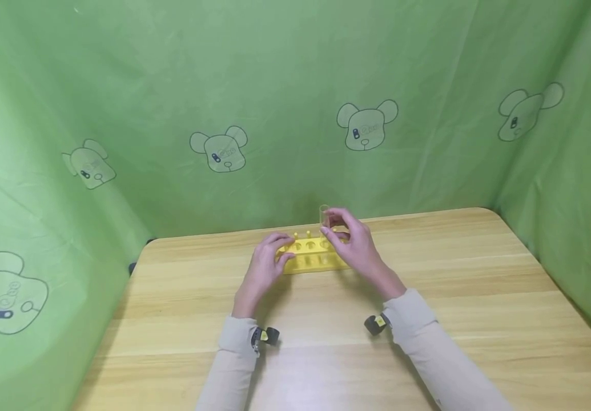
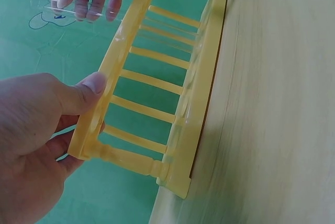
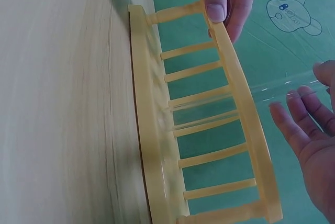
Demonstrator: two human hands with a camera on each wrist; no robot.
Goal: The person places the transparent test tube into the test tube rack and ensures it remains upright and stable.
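Note:
A yellow test tube rack (image 1: 305,251) stands upright near the table's back edge. My left hand (image 1: 261,265) grips its left end, the thumb on one side of the top bar (image 2: 114,51) and fingers on the other. My right hand (image 1: 358,245) pinches a clear test tube (image 1: 324,214) near its upper end, above the rack. In the right wrist view the tube (image 3: 269,89) passes through a hole in the top bar, and its lower part shows between the rack's rods, reaching toward the base (image 3: 149,124). The right fingertips are apart from the rack.
The rack rests on a wood-grain table (image 1: 316,354). Just behind the table hangs a green curtain (image 1: 285,68) with bear-head drawings, which also closes in both sides. Dark wrist cameras sit on both forearms, over grey sleeves (image 1: 446,354).

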